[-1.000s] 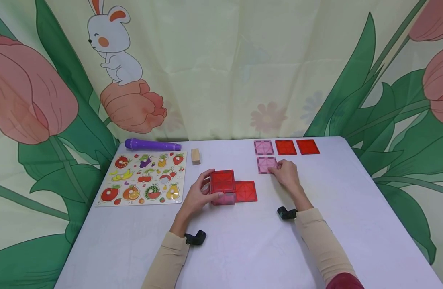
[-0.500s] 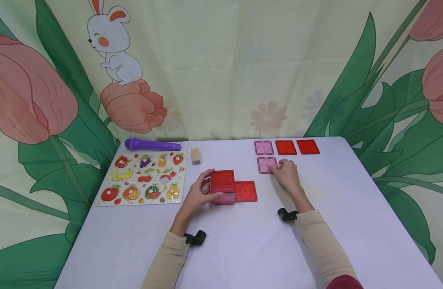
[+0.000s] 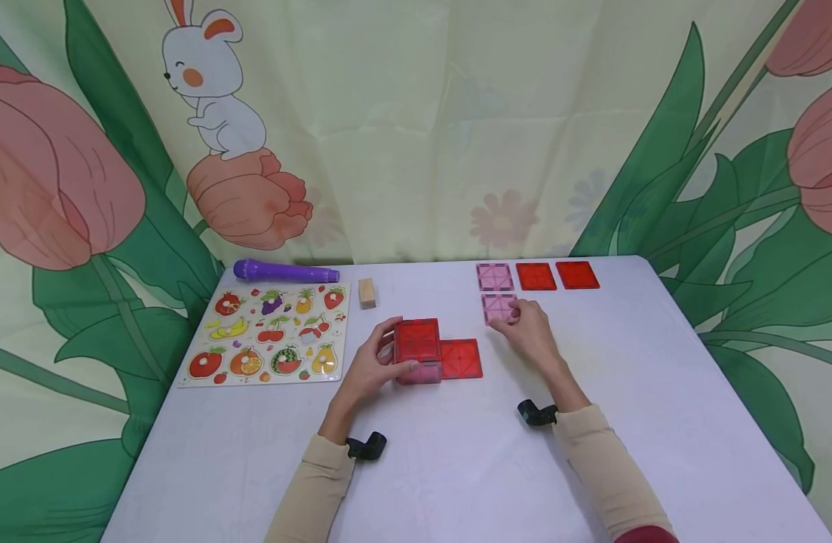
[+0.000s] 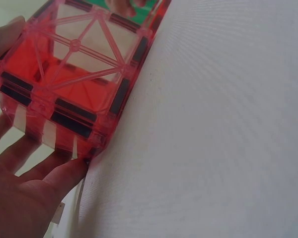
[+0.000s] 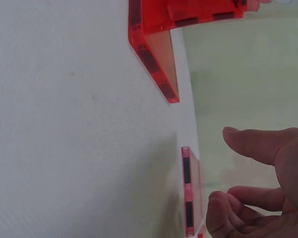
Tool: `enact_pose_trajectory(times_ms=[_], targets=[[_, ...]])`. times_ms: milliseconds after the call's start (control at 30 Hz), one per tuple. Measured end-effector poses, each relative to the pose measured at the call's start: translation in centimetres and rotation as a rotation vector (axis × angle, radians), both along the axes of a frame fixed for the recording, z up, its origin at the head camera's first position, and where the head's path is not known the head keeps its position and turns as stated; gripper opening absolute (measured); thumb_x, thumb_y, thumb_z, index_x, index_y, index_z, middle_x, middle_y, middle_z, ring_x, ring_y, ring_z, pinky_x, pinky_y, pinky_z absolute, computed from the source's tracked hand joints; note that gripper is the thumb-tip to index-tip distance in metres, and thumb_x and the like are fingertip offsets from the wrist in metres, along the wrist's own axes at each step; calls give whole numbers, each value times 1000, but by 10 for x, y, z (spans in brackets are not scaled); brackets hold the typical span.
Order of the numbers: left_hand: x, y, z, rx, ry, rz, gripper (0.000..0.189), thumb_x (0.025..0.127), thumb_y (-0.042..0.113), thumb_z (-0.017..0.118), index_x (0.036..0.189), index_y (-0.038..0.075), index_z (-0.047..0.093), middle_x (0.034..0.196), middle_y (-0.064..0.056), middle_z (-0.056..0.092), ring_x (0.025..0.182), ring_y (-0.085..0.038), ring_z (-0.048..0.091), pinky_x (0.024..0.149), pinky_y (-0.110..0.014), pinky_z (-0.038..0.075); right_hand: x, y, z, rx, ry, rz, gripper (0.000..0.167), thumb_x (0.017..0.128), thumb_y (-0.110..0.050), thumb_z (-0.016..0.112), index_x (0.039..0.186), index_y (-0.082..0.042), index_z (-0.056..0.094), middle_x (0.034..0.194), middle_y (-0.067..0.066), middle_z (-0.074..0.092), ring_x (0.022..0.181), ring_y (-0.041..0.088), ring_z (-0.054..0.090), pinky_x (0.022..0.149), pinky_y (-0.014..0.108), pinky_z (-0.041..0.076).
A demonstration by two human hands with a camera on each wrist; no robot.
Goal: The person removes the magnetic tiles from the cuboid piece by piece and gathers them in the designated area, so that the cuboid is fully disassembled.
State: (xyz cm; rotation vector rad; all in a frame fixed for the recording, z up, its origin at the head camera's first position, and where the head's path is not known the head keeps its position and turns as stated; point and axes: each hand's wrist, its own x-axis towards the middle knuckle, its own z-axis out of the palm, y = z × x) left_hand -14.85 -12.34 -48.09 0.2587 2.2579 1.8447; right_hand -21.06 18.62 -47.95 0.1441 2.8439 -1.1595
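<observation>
My left hand (image 3: 366, 367) grips a box of clear red and pink magnetic tiles (image 3: 417, 341), thumb on its near side and fingers round the left. In the left wrist view the box's pink tile face (image 4: 75, 45) shows dark magnets along its edges. A flat red magnetic tile (image 3: 462, 358) adjoins the box on the right. My right hand (image 3: 534, 335) is over the right edge of a pink magnetic tile (image 3: 495, 306) lying on the table. Seen from the right wrist, thumb and fingers are spread apart, fingertips (image 5: 217, 206) close to that tile's edge.
Behind are another pink tile (image 3: 494, 277) and two red tiles, one left (image 3: 536, 276) and one right (image 3: 578, 274). On the left lie a fruit puzzle board (image 3: 266, 332), a purple toy microphone (image 3: 287, 272) and a wooden block (image 3: 367, 293). A printed curtain (image 3: 402, 151) hangs behind the table.
My right hand has shifted slightly left and toward me, its thumb coming away from the pink tile's right corner to its near edge. The left hand and box stay put.
</observation>
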Motion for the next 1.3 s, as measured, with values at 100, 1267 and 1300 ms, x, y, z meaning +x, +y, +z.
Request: enact_pose_trajectory(times_ms=[100, 1267, 1300], targets=[[1, 0, 0, 3, 2, 3, 82, 86, 16, 78, 155, 20, 34, 158, -9, 38, 149, -33, 34, 114, -46, 43, 4, -6, 2, -2, -15, 18, 66, 91, -33, 72, 141, 3, 48, 125, 21, 50, 113, 31, 50, 91, 45, 59], [0, 0, -1, 5, 10, 5, 82, 86, 17, 78, 155, 19, 34, 158, -9, 37, 148, -33, 35, 115, -47, 42, 32, -47, -4, 97, -61, 346, 63, 80, -19, 84, 137, -6, 59, 124, 13, 58, 117, 26, 55, 93, 43, 59], [0, 0, -1, 5, 9, 4, 83, 86, 17, 78, 156, 18, 33, 158, -9, 37, 148, -33, 35, 115, -47, 42, 32, -47, -4, 102, -60, 343, 64, 80, -19, 84, 137, -6, 59, 123, 12, 58, 116, 26, 54, 93, 43, 59]])
